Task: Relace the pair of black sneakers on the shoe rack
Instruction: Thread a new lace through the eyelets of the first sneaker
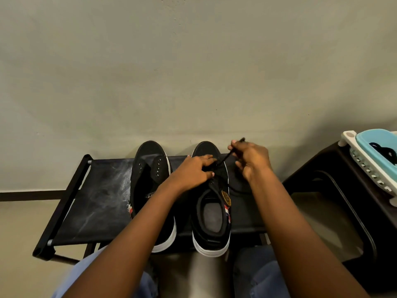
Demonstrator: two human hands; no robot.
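At the right of the scene we see a teal tub [373, 143] sitting in a white slotted tray [365, 166] on top of a dark stool [322, 190]; something black [384, 152] lies in the tub, and we cannot tell what it is. On the rack [96, 190], a black frame with a dusty fabric top, two black sneakers with white soles stand side by side, toes over the far edge against the wall, heels over the near edge. The left sneaker [148, 168], at the middle of the rack, has bare eyelets, and we cannot read the pale print inside it. The right sneaker [214, 218], nearer the right end, carries a round gold badge [226, 197] on its outer side above red, white and blue stripes; its lettering is too small for us to make out. A person's left hand [193, 171] rests on this sneaker's eyelets, fingers nearly straight and holding nothing. The right hand [251, 160], raised over the toe, pinches a black lace [227, 157], whose tip sticks up past the fingers. The lace runs down to the eyelets, and a slack loop of it lies on the fabric by the sneaker's right side.
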